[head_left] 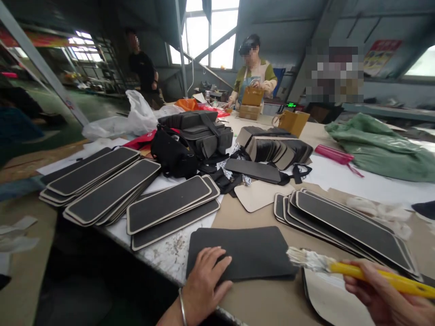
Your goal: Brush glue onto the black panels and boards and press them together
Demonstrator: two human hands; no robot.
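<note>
My left hand (209, 280), with a bangle at its wrist, lies fingers outstretched on the left part of a dark, flat panel (253, 249) near the table's front edge. In my right hand (384, 290) is a paintbrush (353, 270) with a yellow handle. White paste coats its bristles, whose tip is at the panel's right edge; whether it touches cannot be made out. Below the brush lies a rounded beige piece (333, 294) with a dark rim, partly hidden by my right hand.
Stacks of dark, beige-edged panels lie left (113, 190) and right (350, 226). Behind are a black bag (175, 154), a pile of dark pieces (200, 127), a pink pouch (335, 154) and green sacking (380, 145). A person (253, 77) works across the table; another stands back left.
</note>
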